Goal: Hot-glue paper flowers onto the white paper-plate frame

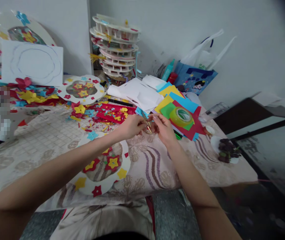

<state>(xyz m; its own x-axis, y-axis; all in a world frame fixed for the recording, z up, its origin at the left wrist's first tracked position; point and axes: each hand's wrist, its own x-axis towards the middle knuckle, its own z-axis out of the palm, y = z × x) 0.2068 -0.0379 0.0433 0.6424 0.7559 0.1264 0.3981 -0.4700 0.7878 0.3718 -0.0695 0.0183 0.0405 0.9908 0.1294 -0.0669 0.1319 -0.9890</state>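
Head view. The left hand [132, 126] and the right hand [163, 128] meet above the middle of the table [157, 173], fingers pinched together on a small slender object [148, 127] held between them; what it is cannot be told. Both hands are closed on it, clear of the cloth.

Just beside the right hand, toward the table's far right part, a roll of tape [181, 116] lies on a stack of coloured paper sheets [179, 103]. White paper sheets [140, 93] lie behind it.

At the near edge, under the left forearm, a white flower-shaped tray [100, 190] holds red and yellow paper flowers. A second such tray [81, 90] at the far edge holds yellow stars. A stack of empty white trays [116, 46] stands against the wall.

At the right edge, a white plate [216, 143] holds dark fruit [227, 150]. A blue bag [194, 78] stands in the far right corner; its contents are hidden.
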